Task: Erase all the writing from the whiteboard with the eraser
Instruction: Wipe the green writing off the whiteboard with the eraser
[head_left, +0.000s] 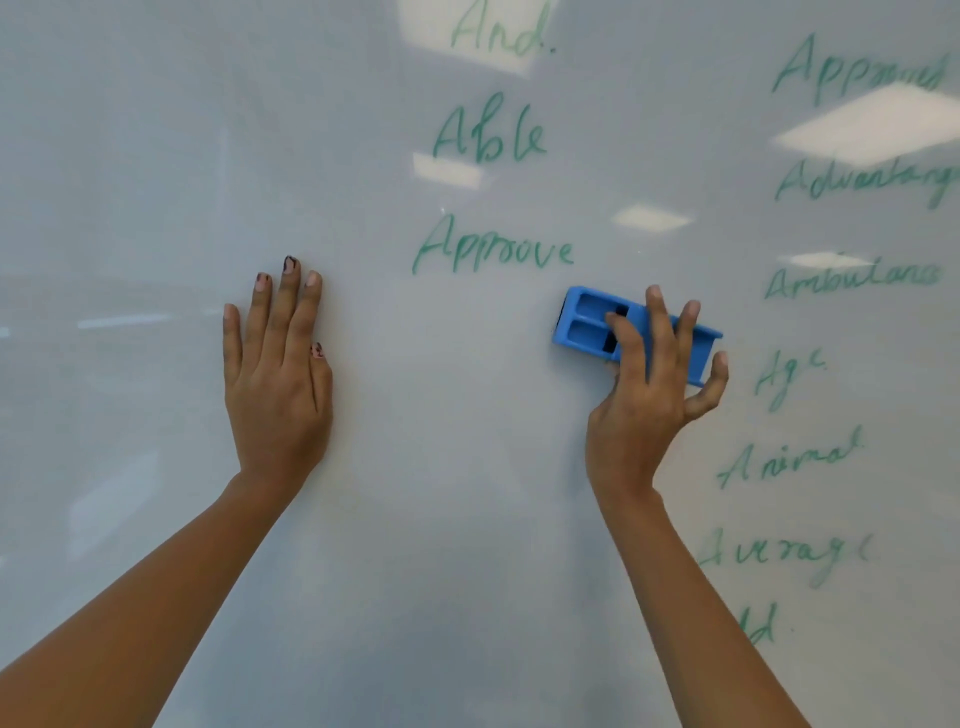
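Grips the eraser (587, 327) in the right hand (649, 384), fingers curled over it, flat on the whiteboard (156, 156) just below and right of "Approve" (493, 249); presses the left hand (278, 374) on the whiteboard well to the left, fingers straight, holding nothing. Could slip from that loose grip, or miss words up high and far right by reaching short. Reads in green: And, Able, Approve, Advantage, Ambulance, Age, Animal, Average; others too blurry.

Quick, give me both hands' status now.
Left hand: open, flat against the whiteboard.
Right hand: holding the blue eraser against the board.
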